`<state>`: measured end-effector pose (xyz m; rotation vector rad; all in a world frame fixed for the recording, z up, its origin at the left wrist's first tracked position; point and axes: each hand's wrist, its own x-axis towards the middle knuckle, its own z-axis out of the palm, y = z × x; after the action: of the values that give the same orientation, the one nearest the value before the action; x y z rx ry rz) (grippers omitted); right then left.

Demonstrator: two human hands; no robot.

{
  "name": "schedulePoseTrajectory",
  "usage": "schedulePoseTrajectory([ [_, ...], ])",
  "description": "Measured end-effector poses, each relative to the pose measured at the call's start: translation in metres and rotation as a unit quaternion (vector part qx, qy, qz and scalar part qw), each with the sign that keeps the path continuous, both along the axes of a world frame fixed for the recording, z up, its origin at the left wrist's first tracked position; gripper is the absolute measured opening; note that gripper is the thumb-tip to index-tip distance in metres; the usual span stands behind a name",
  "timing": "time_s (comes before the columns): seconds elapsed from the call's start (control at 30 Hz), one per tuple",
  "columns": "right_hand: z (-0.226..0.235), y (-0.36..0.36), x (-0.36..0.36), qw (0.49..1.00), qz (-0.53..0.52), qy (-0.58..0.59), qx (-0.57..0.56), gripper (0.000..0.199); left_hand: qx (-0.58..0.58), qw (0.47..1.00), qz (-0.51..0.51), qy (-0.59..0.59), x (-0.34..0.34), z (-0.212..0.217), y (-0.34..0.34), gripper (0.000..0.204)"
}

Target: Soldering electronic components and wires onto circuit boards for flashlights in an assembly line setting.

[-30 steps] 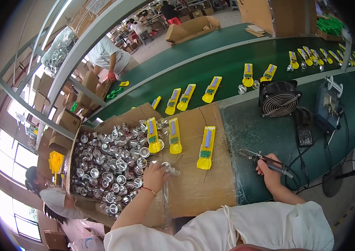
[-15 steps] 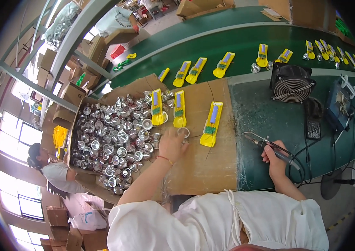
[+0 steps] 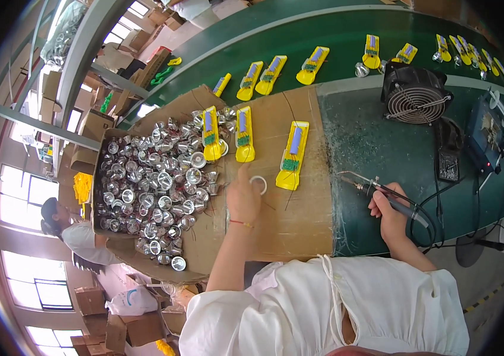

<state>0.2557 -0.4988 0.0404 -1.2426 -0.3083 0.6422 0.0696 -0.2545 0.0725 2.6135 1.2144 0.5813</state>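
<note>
My left hand [image 3: 243, 199] is over the cardboard sheet, its fingers closed on a small silvery reflector cup [image 3: 258, 185] with a pale round rim. Part of the cup is hidden by the hand. Thin wires show beside it. At the right, my right hand [image 3: 390, 210] grips a soldering iron [image 3: 403, 209], whose tip points left over the green bench. Between the hands lies a yellow casing [image 3: 292, 155] with a green circuit board, a purple cell and loose wires. Two similar yellow casings, one standing farther left [image 3: 210, 133] and another [image 3: 244, 134], lie beyond my left hand.
A cardboard box [image 3: 201, 270] full of reflector cups stands at the left. Behind is a green belt [image 3: 347, 62] with several yellow casings. A black fan [image 3: 416, 95] and a blue soldering station [image 3: 480, 133] stand at the right. A person [image 3: 83, 240] sits at far left.
The view has shifted, so the bench things appear higher and slightly left. My left hand has drawn the reflector cup a little nearer to me. My right hand keeps hold of the soldering iron.
</note>
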Motion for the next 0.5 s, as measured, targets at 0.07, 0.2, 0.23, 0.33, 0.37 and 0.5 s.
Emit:
schedulePoseTrajectory([
  [0.07,0.002,-0.001,0.001,1.0,0.001,0.0,-0.004,0.01,0.037,0.998,-0.052,-0.004,-0.01,-0.006,0.008,0.027],
  [0.2,-0.001,0.001,-0.001,1.0,-0.011,-0.014,-0.011,0.011,-0.081,0.976,-0.023,-0.201,-0.01,-0.002,0.016,0.023],
  [0.23,-0.002,0.001,0.0,1.0,-0.017,-0.021,-0.014,0.011,-0.108,0.956,-0.002,-0.273,-0.005,0.001,0.019,0.023],
  [0.33,-0.007,0.001,0.0,0.999,-0.02,-0.027,-0.016,0.012,-0.178,0.929,-0.006,-0.323,0.005,0.019,0.022,0.023],
  [0.37,-0.008,0.001,0.0,0.999,-0.025,-0.037,-0.028,0.012,-0.184,0.95,0.003,-0.253,0.015,0.026,0.01,0.021],
  [0.5,-0.006,0.003,-0.003,0.997,-0.02,-0.059,-0.039,0.012,-0.191,0.978,-0.082,-0.008,0.019,0.0,0.0,0.018],
])
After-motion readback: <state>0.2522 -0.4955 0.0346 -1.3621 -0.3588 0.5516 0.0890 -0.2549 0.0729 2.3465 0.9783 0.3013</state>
